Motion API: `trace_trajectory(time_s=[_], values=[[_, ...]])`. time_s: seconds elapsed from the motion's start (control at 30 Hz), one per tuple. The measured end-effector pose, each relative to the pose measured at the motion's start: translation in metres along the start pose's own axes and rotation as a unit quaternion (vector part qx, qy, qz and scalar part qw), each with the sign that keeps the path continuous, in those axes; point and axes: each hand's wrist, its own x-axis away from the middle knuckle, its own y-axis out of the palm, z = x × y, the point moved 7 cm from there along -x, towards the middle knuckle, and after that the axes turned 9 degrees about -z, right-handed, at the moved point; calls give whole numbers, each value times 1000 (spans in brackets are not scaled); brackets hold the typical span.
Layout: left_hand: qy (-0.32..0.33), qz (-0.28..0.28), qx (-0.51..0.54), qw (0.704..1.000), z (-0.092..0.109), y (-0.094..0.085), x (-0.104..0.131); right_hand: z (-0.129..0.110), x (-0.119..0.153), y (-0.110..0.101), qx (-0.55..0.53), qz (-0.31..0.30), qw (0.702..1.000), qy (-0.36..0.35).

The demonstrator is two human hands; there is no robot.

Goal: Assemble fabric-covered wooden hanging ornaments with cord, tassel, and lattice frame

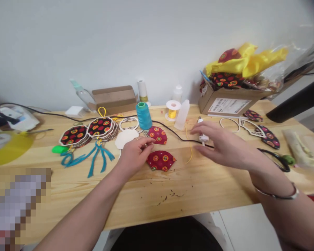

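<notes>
My left hand (136, 155) is over the table with curled fingers, thumb and index close together at the left edge of a red patterned fabric piece (159, 136). Whether anything is pinched there is hidden. Just below lies a second red fan-shaped fabric piece (161, 161). A white scalloped board (125, 138) is partly behind this hand. My right hand (211, 141) is held with thumb and fingers apart beside a slim white tube with a narrow tip (203, 138), which the fingers partly cover; no grip on it shows.
Blue thread cone (143, 116), yellow thread spool (172, 113) and translucent bottle (182, 115) stand behind. Left are stacked patterned ornaments (102, 127) with blue ribbons (99, 157). A cardboard box (225, 101) holds fabric at back right. Wooden frames (251, 127) lie right. A black cable (170, 130) crosses the table.
</notes>
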Motion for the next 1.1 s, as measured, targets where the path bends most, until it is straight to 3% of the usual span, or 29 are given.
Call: trace_trajectory(time_s=[0.07,0.17,0.37,0.6,0.87,1.1], values=[[-10,-11,-12,1000,-1,0,-1,-29,-12,11,-52,-53,997,-33],[-10,-29,-22,999,-2,3,-2,-47,-30,33,-92,-83,991,-40],[-13,-62,-38,997,-6,7,-2,-30,-43,61,-151,-45,987,-13],[-36,-113,-68,991,-5,11,0,-31,-38,68,-94,-97,991,-8],[-83,-140,-88,983,-8,14,1,-19,-39,55,-106,-32,994,9],[-99,-187,-87,973,-20,10,2,-15,-39,61,-95,-74,993,17]])
